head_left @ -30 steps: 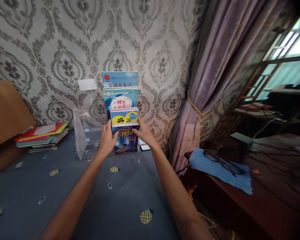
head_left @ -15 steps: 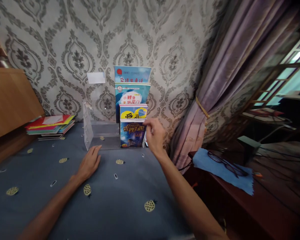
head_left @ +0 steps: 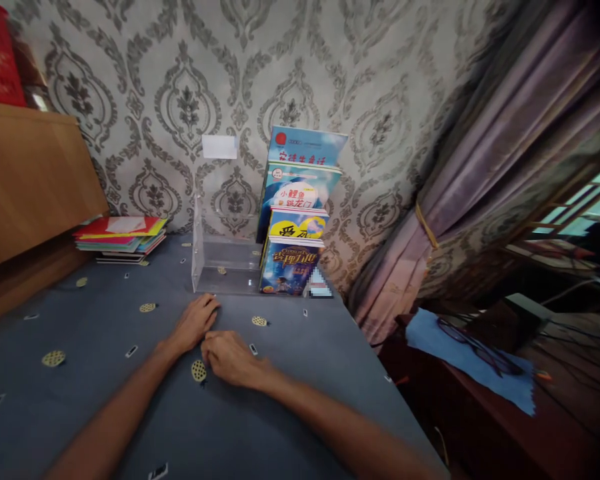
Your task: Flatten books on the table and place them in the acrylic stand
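Observation:
My left hand [head_left: 196,323] lies on the blue cloth by the front left corner of a clear acrylic book rack [head_left: 225,280], fingers extended and holding nothing. Just nearer to me, my right hand [head_left: 231,359] rests on the cloth with its fingers curled in and nothing seen in them. The rack's right side carries stepped books: a dark blue book [head_left: 290,270] in front, a yellow and blue book [head_left: 297,225] behind it, then a teal book [head_left: 300,187] and a light blue book [head_left: 307,143] at the back. The rack's left side shows bare tiers.
A pile of books and folders [head_left: 123,233] lies at the left, below a wooden cabinet [head_left: 35,180]. A white card [head_left: 219,147] shows at the rack's top left. At the right, glasses [head_left: 480,347] rest on a blue cloth piece [head_left: 430,333] beside cables. A purple curtain [head_left: 460,167] hangs there.
My right hand has left the books' right edge and come down beside my left hand. My left hand stays near the rack. The view has shifted, so everything sits further right.

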### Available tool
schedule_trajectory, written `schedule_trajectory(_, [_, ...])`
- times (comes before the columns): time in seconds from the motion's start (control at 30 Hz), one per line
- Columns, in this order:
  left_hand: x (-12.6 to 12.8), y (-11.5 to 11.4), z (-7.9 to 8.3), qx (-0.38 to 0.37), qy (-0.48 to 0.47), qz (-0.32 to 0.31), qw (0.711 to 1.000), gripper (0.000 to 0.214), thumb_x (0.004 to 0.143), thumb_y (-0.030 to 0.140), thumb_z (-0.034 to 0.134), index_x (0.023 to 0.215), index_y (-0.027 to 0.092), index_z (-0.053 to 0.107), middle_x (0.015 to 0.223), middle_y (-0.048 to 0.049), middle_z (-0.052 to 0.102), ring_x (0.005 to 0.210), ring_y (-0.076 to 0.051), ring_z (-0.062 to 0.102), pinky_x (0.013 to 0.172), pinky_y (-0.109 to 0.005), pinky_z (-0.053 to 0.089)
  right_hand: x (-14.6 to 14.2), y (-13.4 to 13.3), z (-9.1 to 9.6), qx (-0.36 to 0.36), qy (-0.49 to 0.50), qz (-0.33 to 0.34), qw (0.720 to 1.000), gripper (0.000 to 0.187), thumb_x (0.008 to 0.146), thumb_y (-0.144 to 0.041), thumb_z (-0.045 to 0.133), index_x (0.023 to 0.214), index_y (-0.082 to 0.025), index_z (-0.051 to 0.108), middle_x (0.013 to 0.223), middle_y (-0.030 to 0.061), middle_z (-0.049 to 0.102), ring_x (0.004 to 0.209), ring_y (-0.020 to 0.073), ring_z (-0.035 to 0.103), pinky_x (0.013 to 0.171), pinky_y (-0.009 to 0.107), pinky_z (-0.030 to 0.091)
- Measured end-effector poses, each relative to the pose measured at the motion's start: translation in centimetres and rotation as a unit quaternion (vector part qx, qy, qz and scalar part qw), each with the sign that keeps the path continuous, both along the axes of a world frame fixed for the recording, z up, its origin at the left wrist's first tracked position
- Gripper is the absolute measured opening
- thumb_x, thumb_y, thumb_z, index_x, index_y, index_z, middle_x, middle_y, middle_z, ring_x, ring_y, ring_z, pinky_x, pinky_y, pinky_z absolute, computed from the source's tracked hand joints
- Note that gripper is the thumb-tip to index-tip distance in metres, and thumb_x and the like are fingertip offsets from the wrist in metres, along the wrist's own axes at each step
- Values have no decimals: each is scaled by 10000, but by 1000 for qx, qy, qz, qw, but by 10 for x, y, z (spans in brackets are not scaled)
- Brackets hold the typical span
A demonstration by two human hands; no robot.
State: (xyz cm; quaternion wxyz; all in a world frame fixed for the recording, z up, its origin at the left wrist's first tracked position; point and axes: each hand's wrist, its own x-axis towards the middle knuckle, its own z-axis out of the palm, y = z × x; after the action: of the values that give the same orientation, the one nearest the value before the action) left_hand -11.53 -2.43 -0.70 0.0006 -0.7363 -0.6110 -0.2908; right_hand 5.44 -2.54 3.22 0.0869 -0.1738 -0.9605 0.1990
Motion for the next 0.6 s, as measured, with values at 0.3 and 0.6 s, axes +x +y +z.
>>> schedule_trajectory(0.3, [-47, -7, 13, 1, 23, 133, 991, 301, 923, 251, 379, 901, 256, 679, 979, -90, 694, 932, -263, 656, 870, -401, 517, -47, -33, -12, -58, 46, -15, 997, 234, 780, -30, 516, 759, -201, 675, 850, 13, 696, 781, 158, 620, 673, 256, 396])
schedule_trajectory(0.6, [-122, 11, 52, 3, 44, 333, 942, 319, 896, 241, 387, 1035, 145, 658, 1042, -110, 696, 973, -243, 629, 917, -359, 493, -45, -31, -18, -63, 57, -1, 996, 192, 799, -67, 546, 771, -201, 681, 888, 6, 709, 765, 155, 619, 672, 253, 415])
